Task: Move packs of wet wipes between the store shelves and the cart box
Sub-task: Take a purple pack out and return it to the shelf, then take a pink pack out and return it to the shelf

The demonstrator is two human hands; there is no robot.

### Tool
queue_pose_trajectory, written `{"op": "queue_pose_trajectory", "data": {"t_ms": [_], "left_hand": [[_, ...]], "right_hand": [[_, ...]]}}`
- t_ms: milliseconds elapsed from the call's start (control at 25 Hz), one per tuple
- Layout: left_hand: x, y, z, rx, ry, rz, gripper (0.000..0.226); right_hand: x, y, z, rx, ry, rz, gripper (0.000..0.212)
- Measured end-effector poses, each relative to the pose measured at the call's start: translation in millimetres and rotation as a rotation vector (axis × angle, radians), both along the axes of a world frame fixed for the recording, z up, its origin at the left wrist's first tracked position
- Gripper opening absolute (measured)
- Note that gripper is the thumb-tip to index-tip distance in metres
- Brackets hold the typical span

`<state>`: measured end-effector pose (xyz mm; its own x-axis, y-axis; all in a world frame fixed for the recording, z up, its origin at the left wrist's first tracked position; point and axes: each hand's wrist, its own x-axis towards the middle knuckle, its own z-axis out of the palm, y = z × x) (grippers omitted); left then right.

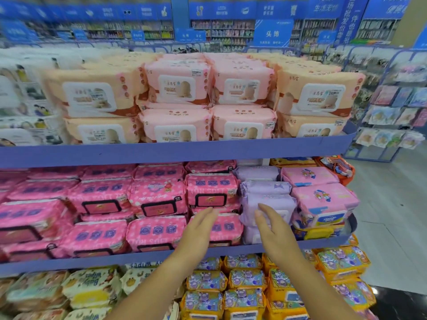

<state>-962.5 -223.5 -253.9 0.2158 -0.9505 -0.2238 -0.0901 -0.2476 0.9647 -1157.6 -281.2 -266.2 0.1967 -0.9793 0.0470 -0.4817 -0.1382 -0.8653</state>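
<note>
Blue-edged store shelves [92, 259] are seen stacked with wet wipes, with blue signs [272, 33] hung behind. On the middle shelf, purple packs [265, 190] are piled between bright pink packs [157, 199] and paler cartoon-printed packs [323, 197]. Nothing is grasped: the left hand [198, 229] is held out, fingers straight, before a pink pack, and the right hand [270, 227], fingers relaxed, before the front purple pack; contact cannot be told.

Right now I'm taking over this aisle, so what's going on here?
A person reaches both bare hands toward the middle shelf. The left hand is open in front of the pink packs, the right hand open at the purple packs; whether it touches them is unclear. Neither holds anything, and no cart box is in view.
</note>
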Motion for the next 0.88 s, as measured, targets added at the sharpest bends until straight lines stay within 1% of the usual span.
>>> {"op": "queue_pose_trajectory", "data": {"t_ms": [80,160,240,360,560,760,880], "left_hand": [[26.8,26.9,-2.9,0.022,0.023,0.075,0.061],[59.1,59.1,-5.2,0.026,0.033,0.152,0.062],[99.1,98.3,-6.1,0.029,0.041,0.223,0.056],[161.6,166.4,-0.9,0.063,0.061,0.336,0.059],[269.4,303.6,1.2,0.057,0.066,0.544,0.062],[357.6,443.7,5.7,0.047,0.072,0.799,0.061],[398.1,519.5,5.4,0.028,0.078,0.952,0.061]], "right_hand": [[25.9,15.7,-1.3,0.055,-0.031,0.025,0.061],[59.3,34.4,-4.0,0.101,-0.047,0.083,0.058],[105.3,56.3,-5.4,0.125,-0.027,0.168,0.057],[181.3,100.0,-1.9,0.187,-0.039,0.294,0.058],[321.1,202.3,-0.8,0.264,-0.046,0.492,0.063],[449.3,316.4,-1.7,0.295,-0.037,0.713,0.053],[521.5,378.8,-2.9,0.317,0.016,0.868,0.055]]}}
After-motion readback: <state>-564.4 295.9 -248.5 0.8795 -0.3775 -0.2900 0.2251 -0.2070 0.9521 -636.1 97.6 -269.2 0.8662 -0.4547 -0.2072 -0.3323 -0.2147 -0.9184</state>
